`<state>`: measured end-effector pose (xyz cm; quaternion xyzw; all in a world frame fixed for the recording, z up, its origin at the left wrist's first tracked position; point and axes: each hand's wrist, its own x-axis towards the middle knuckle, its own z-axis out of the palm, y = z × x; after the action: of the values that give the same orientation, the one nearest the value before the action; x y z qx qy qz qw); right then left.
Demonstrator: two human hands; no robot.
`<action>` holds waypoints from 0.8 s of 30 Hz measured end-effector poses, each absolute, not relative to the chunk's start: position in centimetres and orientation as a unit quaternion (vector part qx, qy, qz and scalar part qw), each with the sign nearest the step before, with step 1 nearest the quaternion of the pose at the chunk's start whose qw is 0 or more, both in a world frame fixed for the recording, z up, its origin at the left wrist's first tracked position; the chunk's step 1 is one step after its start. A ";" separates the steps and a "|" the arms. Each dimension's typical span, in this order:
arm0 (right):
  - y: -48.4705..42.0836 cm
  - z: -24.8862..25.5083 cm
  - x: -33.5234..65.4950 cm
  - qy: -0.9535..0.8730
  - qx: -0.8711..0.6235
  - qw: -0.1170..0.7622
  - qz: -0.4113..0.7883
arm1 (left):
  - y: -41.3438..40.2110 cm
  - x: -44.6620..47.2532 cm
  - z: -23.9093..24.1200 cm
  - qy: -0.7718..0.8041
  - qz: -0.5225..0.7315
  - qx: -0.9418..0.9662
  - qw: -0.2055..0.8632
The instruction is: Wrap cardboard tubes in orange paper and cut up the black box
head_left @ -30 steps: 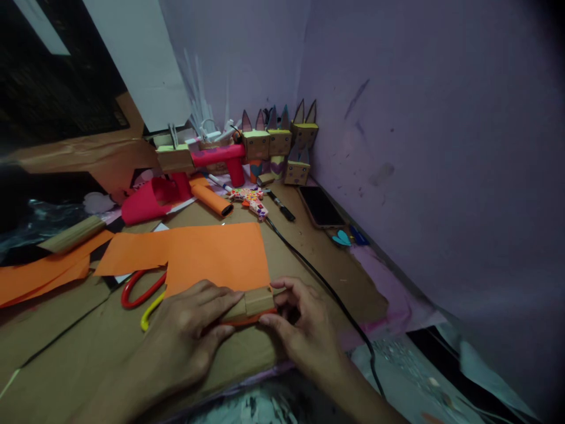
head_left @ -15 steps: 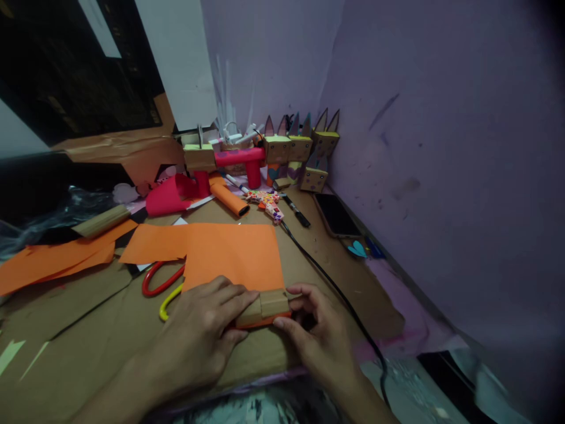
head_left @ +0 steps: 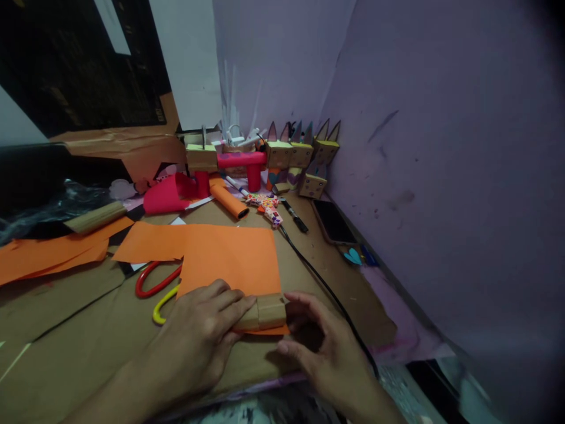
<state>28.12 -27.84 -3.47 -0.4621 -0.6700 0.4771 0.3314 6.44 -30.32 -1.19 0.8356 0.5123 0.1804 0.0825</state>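
A small cardboard block (head_left: 266,312) lies on the near edge of an orange paper sheet (head_left: 229,256). My left hand (head_left: 200,341) covers the block's left part, fingers curled over it and pressing it down. My right hand (head_left: 329,350) hovers just right of the block with its fingers loosely curved and apart, holding nothing; the thumb tip is close to the block's right end.
Red and yellow scissor handles (head_left: 156,285) poke out from under the sheet. A black cable (head_left: 318,274) runs past my right hand. A phone (head_left: 333,222), a marker (head_left: 295,219), an orange paper roll (head_left: 228,201), pink paper tubes (head_left: 241,160) and eared cardboard boxes (head_left: 300,154) sit behind.
My right hand has come off the block's right end and drawn back toward me. The left hand stays on the block. The camera view shifted slightly.
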 end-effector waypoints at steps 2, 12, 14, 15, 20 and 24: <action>-27.3 -2.6 29.0 -0.676 -0.470 0.321 0.469 | -30.3 6.4 -1.2 0.513 0.178 0.836 0.080; -16.1 0.1 37.1 -0.665 -0.659 0.321 0.139 | -29.9 6.4 -1.4 0.484 0.190 0.853 -0.044; -14.9 0.8 37.3 -0.665 -0.685 0.278 0.108 | -29.8 6.3 -1.5 0.477 0.187 0.857 -0.054; -14.4 1.0 37.0 -0.667 -0.688 0.266 0.102 | -29.8 6.3 -1.5 0.475 0.187 0.858 -0.060; -12.0 1.1 32.8 -0.718 -0.646 0.228 0.123 | -29.7 6.4 -1.3 0.480 0.195 0.853 -0.071; -9.6 0.9 28.1 -0.765 -0.601 0.188 0.133 | -29.8 6.6 -0.8 0.482 0.202 0.849 -0.073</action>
<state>28.11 -9.59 0.91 -0.6009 -0.7654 0.1330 0.1882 6.62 -29.76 -0.81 0.8495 0.4819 0.2022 -0.0729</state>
